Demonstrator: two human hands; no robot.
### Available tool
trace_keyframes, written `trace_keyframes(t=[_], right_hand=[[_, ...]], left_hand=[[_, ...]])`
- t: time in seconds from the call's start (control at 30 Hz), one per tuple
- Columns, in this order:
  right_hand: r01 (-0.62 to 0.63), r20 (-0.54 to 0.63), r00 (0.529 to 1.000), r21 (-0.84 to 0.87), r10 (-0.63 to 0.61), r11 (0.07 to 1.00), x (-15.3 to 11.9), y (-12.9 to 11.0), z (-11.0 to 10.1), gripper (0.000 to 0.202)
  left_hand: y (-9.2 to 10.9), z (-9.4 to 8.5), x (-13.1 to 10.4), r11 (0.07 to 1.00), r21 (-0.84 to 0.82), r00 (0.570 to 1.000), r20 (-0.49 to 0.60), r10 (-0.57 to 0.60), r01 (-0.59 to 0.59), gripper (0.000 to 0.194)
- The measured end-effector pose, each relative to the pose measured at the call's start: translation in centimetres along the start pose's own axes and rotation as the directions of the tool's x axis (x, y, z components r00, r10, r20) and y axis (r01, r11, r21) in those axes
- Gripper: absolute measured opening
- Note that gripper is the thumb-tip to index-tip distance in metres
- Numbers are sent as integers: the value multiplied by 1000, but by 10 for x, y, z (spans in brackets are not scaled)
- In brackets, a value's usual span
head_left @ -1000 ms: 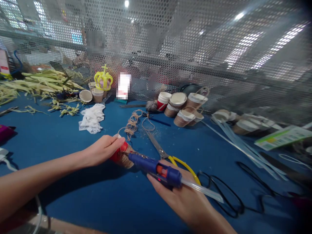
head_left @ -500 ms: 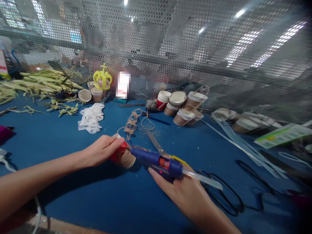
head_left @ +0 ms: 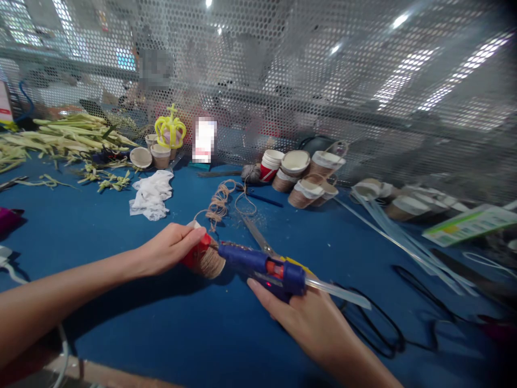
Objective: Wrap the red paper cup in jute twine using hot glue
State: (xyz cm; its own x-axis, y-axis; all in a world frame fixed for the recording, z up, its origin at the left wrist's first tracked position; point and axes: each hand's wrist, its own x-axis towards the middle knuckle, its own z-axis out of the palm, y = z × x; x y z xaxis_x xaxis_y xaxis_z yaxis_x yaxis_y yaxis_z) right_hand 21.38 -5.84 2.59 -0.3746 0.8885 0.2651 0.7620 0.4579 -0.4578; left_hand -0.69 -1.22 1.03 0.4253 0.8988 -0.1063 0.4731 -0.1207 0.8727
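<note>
Closed round a red paper cup (head_left: pixel 198 251), my left hand (head_left: pixel 172 249) holds it tilted above the table. Jute twine (head_left: pixel 212 262) is wound about the cup's lower end, and a strand runs from the cup to a loose coil of twine (head_left: pixel 218 203) behind it. My right hand (head_left: pixel 309 318) grips a blue hot glue gun (head_left: pixel 252 262), its red light lit and a clear glue stick (head_left: pixel 339 292) jutting from the back. The gun's nozzle is at the cup's side by the twine edge. Partly hidden behind the gun lie scissors (head_left: pixel 258 235) with yellow handles.
Twine-wrapped cups (head_left: pixel 304 193) stand at the back, with more at the right. Clear glue sticks (head_left: pixel 404 237) and a black cord (head_left: pixel 379 323) lie on the right. A white crumpled cloth (head_left: pixel 151 195), dry husks (head_left: pixel 68 134) and a yellow crown (head_left: pixel 170 132) are at the left.
The glue gun has shifted very slightly to the right along with my right hand. My left hand and the cup stay nearly in place.
</note>
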Motion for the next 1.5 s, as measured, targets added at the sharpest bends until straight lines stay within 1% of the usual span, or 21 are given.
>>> trace_keyframes(t=[0.1, 0.23, 0.37, 0.5, 0.57, 0.7, 0.8, 0.9, 0.97, 1.03, 1.2, 1.33, 1.5], right_hand=[[-39, -17, 999, 40, 40, 998, -1, -3, 0, 16], [-35, -17, 999, 37, 36, 999, -1, -2, 1, 14], [-90, -10, 996, 59, 91, 994, 1, -4, 0, 15], [-73, -17, 997, 21, 73, 997, 1, -9, -3, 14], [-68, -31, 997, 34, 69, 997, 0, -10, -3, 14], [-106, -5, 994, 123, 107, 987, -3, -8, 2, 12], [-106, 4, 994, 128, 107, 986, -6, -7, 5, 12], [-117, -1, 993, 135, 118, 984, -3, -7, 2, 12], [-131, 17, 991, 131, 130, 983, 0, -9, -3, 13], [-124, 33, 992, 108, 121, 986, 2, -9, -5, 13], [-118, -19, 993, 96, 120, 988, -1, -3, 2, 10], [-105, 16, 994, 141, 104, 984, -5, -3, 7, 9], [-75, 23, 997, 123, 73, 990, -8, -5, 6, 7]], left_hand=[[-1, 0, -1, 1000, -14, 1000, 8, 1, -1, 56], [-1, 1, -1, 1000, -12, 1000, -2, -5, 5, 57], [0, 0, -1, 1000, -17, 1000, 4, 8, -8, 56], [1, -1, -2, 1000, 7, 1000, -12, 11, -11, 56], [1, -1, -2, 1000, 6, 1000, -21, 13, -13, 55], [2, -1, -2, 1000, -14, 1000, -7, 27, -27, 54], [3, -1, -2, 998, -40, 999, -4, 44, -45, 54], [3, -1, -2, 999, -30, 999, -6, 39, -39, 55], [2, -1, -2, 1000, -7, 1000, -12, 22, -22, 55], [0, 0, -1, 1000, 2, 1000, -20, 11, -11, 56], [0, -1, -1, 1000, -7, 1000, -12, -3, 3, 57], [1, 0, -1, 999, -46, 1000, -1, 2, -2, 55], [2, 1, -1, 992, -125, 999, 11, 35, -33, 54]])
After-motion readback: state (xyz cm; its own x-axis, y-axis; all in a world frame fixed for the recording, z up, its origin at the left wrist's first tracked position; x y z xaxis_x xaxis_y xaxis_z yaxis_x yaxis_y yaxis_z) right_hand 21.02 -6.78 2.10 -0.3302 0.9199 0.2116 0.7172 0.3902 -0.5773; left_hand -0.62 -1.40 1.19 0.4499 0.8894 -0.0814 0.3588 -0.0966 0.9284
